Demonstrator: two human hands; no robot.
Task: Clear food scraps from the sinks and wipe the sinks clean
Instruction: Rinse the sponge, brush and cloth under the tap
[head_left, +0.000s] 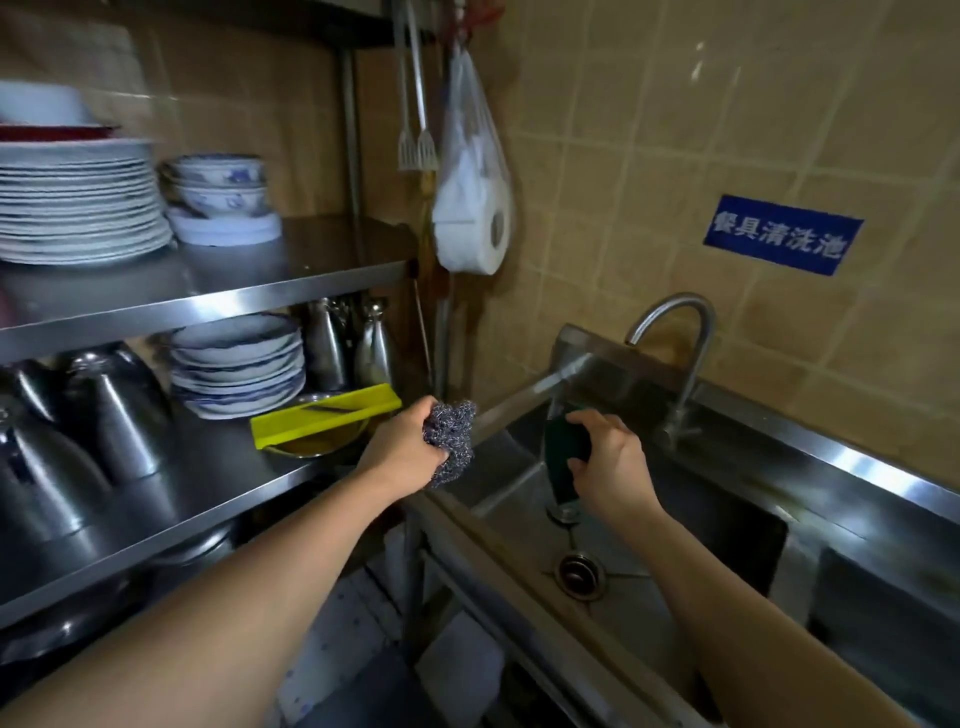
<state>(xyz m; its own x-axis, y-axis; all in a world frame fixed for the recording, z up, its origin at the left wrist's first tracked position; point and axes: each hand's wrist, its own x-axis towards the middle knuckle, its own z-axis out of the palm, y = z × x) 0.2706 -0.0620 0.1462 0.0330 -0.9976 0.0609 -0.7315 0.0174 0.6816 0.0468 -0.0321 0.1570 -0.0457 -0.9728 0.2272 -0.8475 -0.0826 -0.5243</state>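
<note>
Left hand (402, 447), fingers curled round a grey steel-wool scourer (451, 439), held above the corner where shelf meets sink. Right hand (610, 462), pinching a dark green scouring pad (563, 449) between thumb and fingers, under the water stream falling from the curved faucet (675, 332). Pad hanging upright over the left sink basin (675, 561), above the basin floor and not touching it. Round drain strainer (580, 570) in the basin floor, just nearer than the pad; scraps in it, if any, too small to tell. Second basin (883, 608) partly visible at lower right.

Steel shelving unit (218, 291) left of the sink. Upper shelf: tall stack of white plates (78, 208), with stacked blue-patterned bowls (218, 187) beside it. Lower shelf: upturned metal cups (104, 415), a stack of shallow patterned dishes (239, 364), two metal shakers (353, 338) behind, and a yellow slicer (322, 413) lying across a metal bowl, just left of the left hand.

On the tiled wall: hanging metal spatulas (418, 140), a plastic bag holding a paper roll (475, 218), and a blue sign (782, 234).
</note>
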